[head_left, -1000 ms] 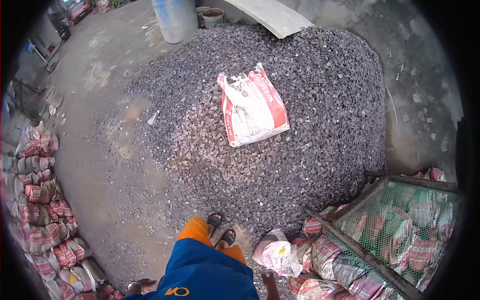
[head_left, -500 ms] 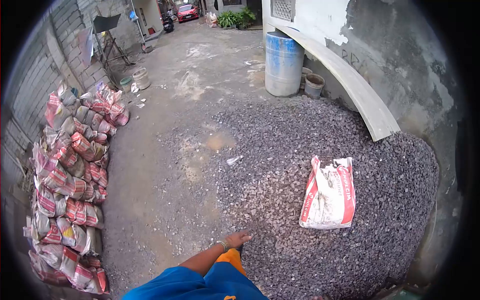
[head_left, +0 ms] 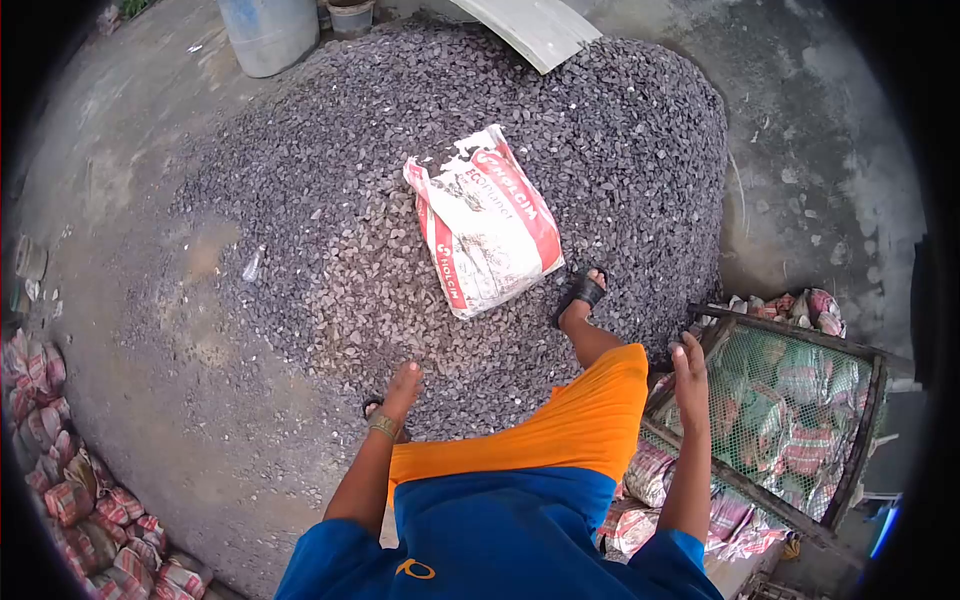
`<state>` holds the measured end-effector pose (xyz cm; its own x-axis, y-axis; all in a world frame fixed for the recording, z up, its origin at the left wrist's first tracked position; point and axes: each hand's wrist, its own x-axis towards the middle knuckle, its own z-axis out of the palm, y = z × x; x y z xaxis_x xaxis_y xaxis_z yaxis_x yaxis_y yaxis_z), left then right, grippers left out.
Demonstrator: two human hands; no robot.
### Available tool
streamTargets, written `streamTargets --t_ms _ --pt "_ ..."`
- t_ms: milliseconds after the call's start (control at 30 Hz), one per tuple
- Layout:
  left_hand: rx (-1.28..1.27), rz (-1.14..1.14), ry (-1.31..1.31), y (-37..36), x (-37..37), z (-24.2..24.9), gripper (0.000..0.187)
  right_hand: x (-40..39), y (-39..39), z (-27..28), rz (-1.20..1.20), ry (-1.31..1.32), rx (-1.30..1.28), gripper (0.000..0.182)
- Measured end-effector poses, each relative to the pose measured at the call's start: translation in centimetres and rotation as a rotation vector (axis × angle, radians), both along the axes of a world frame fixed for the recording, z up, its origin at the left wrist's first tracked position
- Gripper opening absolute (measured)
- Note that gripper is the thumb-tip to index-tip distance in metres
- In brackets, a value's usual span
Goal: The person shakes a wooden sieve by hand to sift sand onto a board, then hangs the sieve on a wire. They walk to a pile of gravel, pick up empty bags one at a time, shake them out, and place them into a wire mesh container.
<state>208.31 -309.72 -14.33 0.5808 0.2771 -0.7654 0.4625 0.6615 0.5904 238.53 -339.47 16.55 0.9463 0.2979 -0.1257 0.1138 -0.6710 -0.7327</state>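
A white and red cement bag (head_left: 487,228), torn at its top end, lies on the gravel pile (head_left: 400,110). My left hand (head_left: 402,388), with a band on the wrist, hangs over the gravel near my left foot. It touches nothing, and its fingers point forward, loosely stretched and partly foreshortened. My right hand (head_left: 690,375) is raised beside the orange shorts, fingers extended and nothing in it. Both hands are apart from the bag. My right foot in a black sandal (head_left: 580,296) stands on the gravel just beside the bag's lower corner.
A wood-framed mesh screen (head_left: 790,410) leans over filled sacks on the right. More filled sacks (head_left: 110,520) are stacked at lower left. A blue-white drum (head_left: 268,35), a bucket (head_left: 350,17) and a curved sheet (head_left: 530,30) border the gravel's far side, near a concrete wall.
The view has tilted down and turned right, so the bag now appears nearer the middle. My right hand, feet and the mesh screen have come into view. The bag looks unmoved on the gravel.
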Motion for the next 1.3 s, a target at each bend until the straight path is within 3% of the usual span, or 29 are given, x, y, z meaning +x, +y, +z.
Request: streamTargets --t_ms 133,233,267,333,433,467,500,567,600,700,800,833,867,900,1000,1033,1100,1233,1300 --pt "0.097 0.149 -0.02 -2.3 3.5 -4.4 0.078 10.4 11.5 -5.3 0.183 0.0 0.018 0.053" --pt "0.097 0.122 0.022 -1.8 7.5 -4.2 0.077 18.2 16.0 -18.3 0.178 0.116 0.05 0.057" --pt "0.07 0.021 0.073 -0.9 9.0 -5.1 0.078 19.8 16.7 -21.7 0.182 0.131 0.038 0.057" --pt "0.124 0.086 0.12 -0.7 12.3 -9.5 0.075 21.9 16.9 -28.4 0.048 0.045 -0.237 0.064" --pt "0.15 0.176 0.14 0.2 16.2 -13.2 0.079 24.5 15.2 -37.5 -0.117 0.21 -0.18 0.07" --pt "0.125 0.222 0.091 0.7 17.5 -14.1 0.085 23.7 17.4 -33.5 -0.074 0.226 -0.371 0.071" --pt "0.119 0.223 0.111 1.1 18.5 -15.6 0.085 24.3 16.9 -35.3 -0.069 0.244 -0.381 0.071" --pt "0.151 0.093 0.107 2.2 20.2 -18.3 0.083 25.5 15.7 -39.0 -0.242 0.433 -0.127 0.074" --pt "0.094 0.158 0.063 1.9 21.2 -19.3 0.078 26.2 15.0 -40.7 -0.237 0.444 -0.137 0.074" --pt "0.144 0.264 0.148 1.0 22.5 -22.7 0.067 28.2 13.1 -44.7 -0.035 0.558 0.016 0.077" --pt "0.102 0.263 0.184 0.5 21.7 -25.2 0.061 28.2 15.6 -42.9 0.077 0.685 0.137 0.077" --pt "-0.133 0.417 0.177 0.5 22.0 -25.2 0.067 27.9 17.0 -41.0 0.033 0.737 0.177 0.078" --pt "-0.161 0.512 -0.014 1.0 23.3 -23.4 0.078 28.4 16.5 -43.2 -0.129 0.555 -0.082 0.079" --pt "-0.253 0.46 -0.125 1.3 22.8 -25.4 0.09 28.1 17.6 -41.2 -0.082 0.333 -0.179 0.075" --pt "-0.237 0.427 -0.09 2.0 23.1 -24.6 0.095 31.3 15.3 -48.2 0.054 0.317 -0.359 0.066" --pt "-0.209 0.494 -0.014 2.2 23.8 -24.3 0.098 31.2 15.3 -46.6 0.455 0.013 -0.432 0.06" --pt "-0.205 0.485 0.017 1.9 24.0 -24.1 0.101 30.0 18.3 -40.2 0.272 0.17 -0.285 0.07" --pt "-0.335 0.631 -0.024 1.9 24.5 -24.0 0.102 29.8 19.3 -41.5 0.055 0.162 -0.077 0.061" --pt "-0.354 0.668 0.015 1.9 24.7 -24.3 0.102 30.4 19.4 -40.8 0.127 0.333 -0.224 0.076"
